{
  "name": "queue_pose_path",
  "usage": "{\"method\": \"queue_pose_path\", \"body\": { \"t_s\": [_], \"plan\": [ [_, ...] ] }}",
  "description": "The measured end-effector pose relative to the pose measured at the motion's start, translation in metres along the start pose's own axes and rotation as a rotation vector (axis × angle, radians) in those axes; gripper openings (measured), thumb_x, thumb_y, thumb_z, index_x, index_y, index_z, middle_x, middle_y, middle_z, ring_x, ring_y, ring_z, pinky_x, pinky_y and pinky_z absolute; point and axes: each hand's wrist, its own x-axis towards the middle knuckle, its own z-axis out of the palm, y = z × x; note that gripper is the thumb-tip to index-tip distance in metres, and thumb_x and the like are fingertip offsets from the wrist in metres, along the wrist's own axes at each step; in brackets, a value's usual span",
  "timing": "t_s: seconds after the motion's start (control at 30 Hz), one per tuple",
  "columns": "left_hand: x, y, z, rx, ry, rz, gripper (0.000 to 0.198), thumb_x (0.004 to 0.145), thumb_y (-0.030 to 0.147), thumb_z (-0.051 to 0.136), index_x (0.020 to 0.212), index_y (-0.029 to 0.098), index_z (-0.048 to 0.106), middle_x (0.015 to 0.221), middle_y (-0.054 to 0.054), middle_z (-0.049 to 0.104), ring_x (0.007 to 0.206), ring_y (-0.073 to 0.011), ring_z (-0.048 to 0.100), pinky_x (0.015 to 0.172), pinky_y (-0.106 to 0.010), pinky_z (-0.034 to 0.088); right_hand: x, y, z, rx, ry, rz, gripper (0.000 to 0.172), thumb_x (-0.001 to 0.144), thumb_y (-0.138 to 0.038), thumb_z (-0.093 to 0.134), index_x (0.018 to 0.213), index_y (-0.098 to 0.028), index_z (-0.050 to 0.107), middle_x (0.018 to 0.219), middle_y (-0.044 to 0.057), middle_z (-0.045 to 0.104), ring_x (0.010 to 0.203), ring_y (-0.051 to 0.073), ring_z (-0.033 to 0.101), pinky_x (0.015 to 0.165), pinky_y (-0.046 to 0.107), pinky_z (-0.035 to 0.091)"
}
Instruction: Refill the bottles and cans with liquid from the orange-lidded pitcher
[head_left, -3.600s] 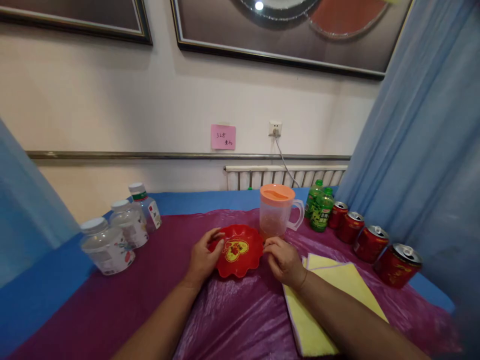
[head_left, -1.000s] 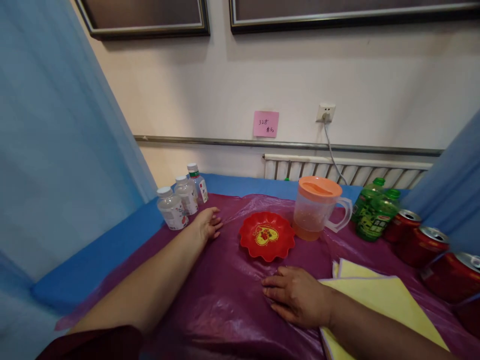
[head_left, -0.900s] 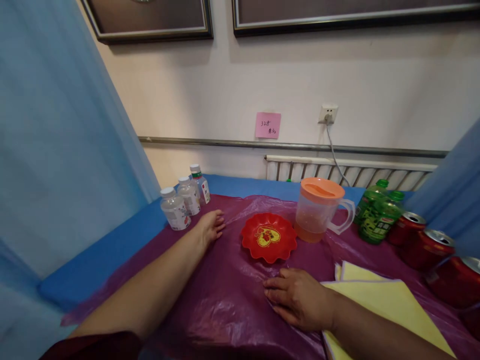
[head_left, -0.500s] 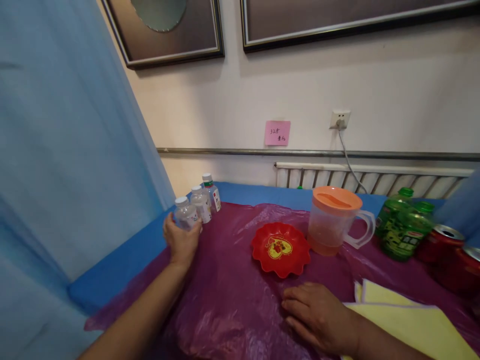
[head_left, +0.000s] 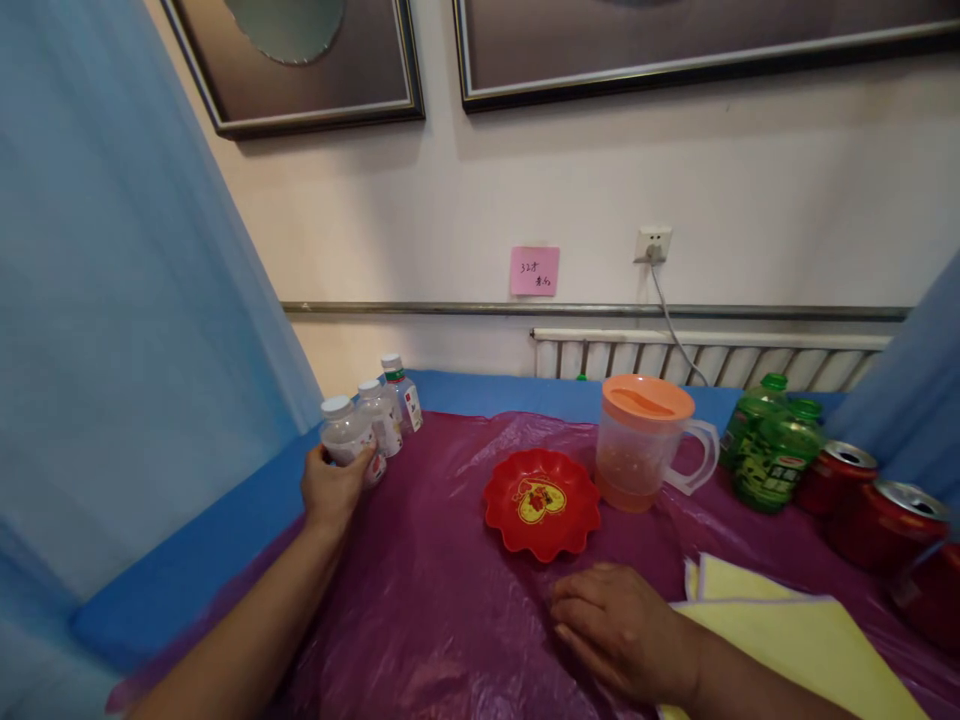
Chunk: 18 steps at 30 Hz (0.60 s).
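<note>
My left hand (head_left: 335, 487) is closed around the nearest clear plastic bottle (head_left: 349, 430), thumb on the right side and fingers on the left. This bottle stands upright with a white cap and a printed label. Behind it are another similar clear bottle (head_left: 383, 420) and a clear bottle with a white cap and green neck band (head_left: 404, 395), in a slanting row. My right hand (head_left: 626, 625) rests palm down on the purple plastic sheet (head_left: 427, 600), fingers loosely bent, holding nothing visible. Just beyond it sits a red scalloped plate (head_left: 508, 515) with a yellow print.
A lidded jug (head_left: 637, 450) with some orange-looking liquid stands right of the plate. Farther right are two green bottles (head_left: 776, 455) and several red cans (head_left: 885, 525). Folded yellow cloths (head_left: 795, 640) lie under my right forearm. Blue curtains (head_left: 150, 250) hang at both sides.
The view has turned slightly right, so everything sits farther left in the picture. My left hand has settled its grip round the bottle. My right hand stays on the sheet.
</note>
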Motion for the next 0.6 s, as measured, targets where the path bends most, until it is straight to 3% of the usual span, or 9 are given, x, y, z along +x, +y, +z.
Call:
{"method": "queue_pose_path", "body": {
  "t_s": [0.1,0.2,0.3,0.47,0.6],
  "plan": [
    [-0.028,0.023,0.005,-0.057,-0.021,0.129,0.057,0.063,0.047,0.082,0.108,0.018,0.061,0.114,-0.011,0.071,0.102,-0.0306,0.067,0.087,-0.039,0.052,0.002,-0.003,-0.007,-0.021,0.115,-0.024,0.024,0.100,-0.016,0.046,0.121,-0.017,0.059,0.107,0.012,0.073,0.085,0.018,0.071,0.068,0.029,0.055],
    [-0.065,0.049,0.017,-0.206,-0.177,0.318,0.058,0.065,0.046,0.082,0.112,0.019,0.061,0.111,-0.010,0.071,0.098,-0.0287,0.068,0.085,-0.037,0.053,0.002,-0.006,-0.016,-0.037,0.229,0.004,0.033,0.097,-0.012,0.047,0.129,-0.017,0.054,0.113,0.014,0.072,0.092,0.020,0.071,0.072,0.031,0.058],
    [-0.096,0.067,0.033,-0.260,-0.259,0.509,0.059,0.068,0.040,0.081,0.119,0.021,0.060,0.117,-0.010,0.071,0.106,-0.0297,0.067,0.095,-0.040,0.051,0.007,-0.007,-0.030,-0.026,0.299,0.116,0.040,0.095,-0.009,0.049,0.133,-0.020,0.053,0.114,0.013,0.070,0.102,0.021,0.070,0.081,0.032,0.059],
    [-0.114,0.060,0.062,-0.193,-0.232,0.896,0.054,0.076,0.032,0.074,0.127,0.023,0.057,0.124,-0.010,0.070,0.115,-0.0317,0.064,0.105,-0.049,0.043,0.043,0.006,-0.058,-0.029,0.368,0.337,0.033,0.098,-0.019,0.054,0.130,-0.023,0.054,0.117,0.011,0.064,0.101,0.020,0.067,0.085,0.033,0.057],
    [-0.114,0.042,0.073,-0.123,-0.217,1.123,0.059,0.079,0.026,0.073,0.134,0.023,0.052,0.129,-0.013,0.066,0.121,-0.0328,0.060,0.108,-0.052,0.038,0.079,0.028,-0.059,-0.109,0.400,0.527,0.038,0.096,-0.041,0.062,0.127,-0.020,0.058,0.110,0.010,0.065,0.094,0.024,0.066,0.082,0.038,0.056]
  ]
}}
